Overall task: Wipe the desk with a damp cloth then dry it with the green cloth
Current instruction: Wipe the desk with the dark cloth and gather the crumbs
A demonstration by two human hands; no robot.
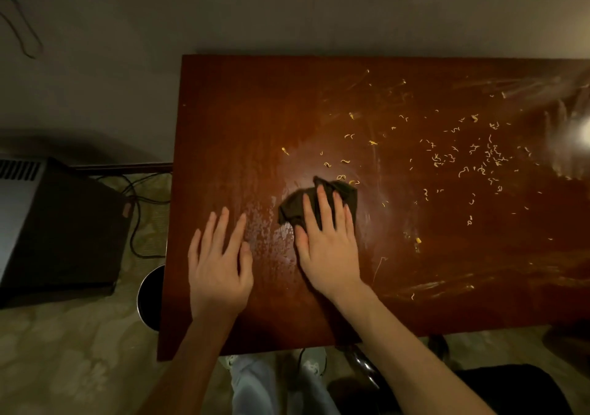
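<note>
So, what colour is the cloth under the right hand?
The cloth looks dark olive-brown in the dim light, seen in the head view.

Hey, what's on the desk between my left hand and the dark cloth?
In the head view, only a wet, beaded patch of desk lies between the left hand and the dark cloth, which the right hand presses down.

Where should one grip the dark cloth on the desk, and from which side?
Pinch the bunched fold of the dark cloth left of the right hand, coming from above. It looks crumpled and uncovered there; the rest lies pressed under the fingers.
</note>
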